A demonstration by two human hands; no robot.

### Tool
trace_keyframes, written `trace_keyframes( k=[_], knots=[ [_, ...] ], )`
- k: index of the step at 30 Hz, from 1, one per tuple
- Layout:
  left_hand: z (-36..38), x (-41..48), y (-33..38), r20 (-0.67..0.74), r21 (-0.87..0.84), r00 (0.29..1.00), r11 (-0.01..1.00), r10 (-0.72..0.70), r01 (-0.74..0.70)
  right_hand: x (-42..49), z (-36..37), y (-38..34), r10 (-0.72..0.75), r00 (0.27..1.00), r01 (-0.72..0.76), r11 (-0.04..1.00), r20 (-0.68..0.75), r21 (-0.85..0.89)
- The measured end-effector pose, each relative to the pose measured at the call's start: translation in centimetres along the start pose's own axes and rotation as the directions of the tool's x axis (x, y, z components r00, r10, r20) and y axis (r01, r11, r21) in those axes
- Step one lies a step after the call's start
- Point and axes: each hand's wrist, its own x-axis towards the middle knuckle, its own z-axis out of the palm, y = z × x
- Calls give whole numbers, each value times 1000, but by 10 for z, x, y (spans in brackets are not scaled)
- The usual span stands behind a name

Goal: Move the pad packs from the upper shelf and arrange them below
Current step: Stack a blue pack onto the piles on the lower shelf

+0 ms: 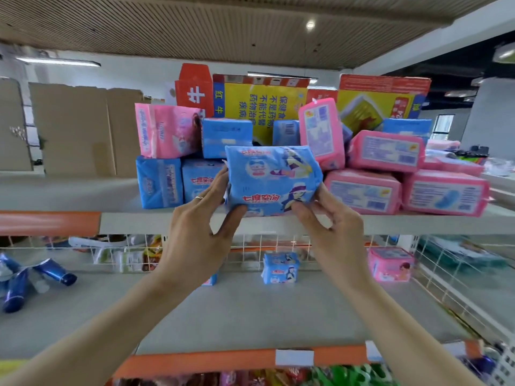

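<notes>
Grey lower shelf (250, 316): best reached by drawing the held pack clear, lowering it straight, then standing it upright, print forward, just beside the small blue pack (280, 267) at the back wire; pink boxy pack (390, 264) well to the right, so worth keeping colours grouped.
Left hand (195, 232): raised, thumb under the pack's front lower edge, fingers curled round its left end.
Right hand (331, 232): mirrored, thumb in front, fingers wrapped behind the right end.
Blue plastic pad pack (271, 179): gripped between both hands at the white upper shelf (418, 224) lip; resting or lifted, cannot tell.
Heap of pink and blue packs (387, 151): loosely stacked just behind; gentle withdrawal advised, judging by one tilted pink pack.
Yellow-and-red cartons (262, 104): farthest back.
</notes>
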Motion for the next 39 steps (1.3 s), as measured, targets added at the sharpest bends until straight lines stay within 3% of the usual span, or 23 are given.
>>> trace_keyframes(
  k=[7,11,17,21,28,32,39],
  knots=[
    [44,-27,57,77,-72,987,987,-140,146,-36,-78,7,81,996,-81,997,-47,4],
    [73,-48,75,137,-60,960,965,-245,255,-57,-113,26,182,982,-187,971,-47,-146],
    [112,-77,88,229,-26,950,974,-213,224,-92,-155,48,219,976,-219,963,-20,-156],
    [134,-100,89,336,-129,905,938,-263,320,-109,-171,60,262,964,-252,956,52,-149],
    [176,-142,49,448,-116,788,846,-423,521,-142,-148,127,439,888,-432,898,139,-81],
    [203,-146,10,461,-18,703,786,-541,618,-143,-121,167,482,855,-454,874,190,-173],
    [266,-132,-62,503,43,654,773,-564,633,-118,-89,240,555,828,-519,811,76,-268]
  ],
)
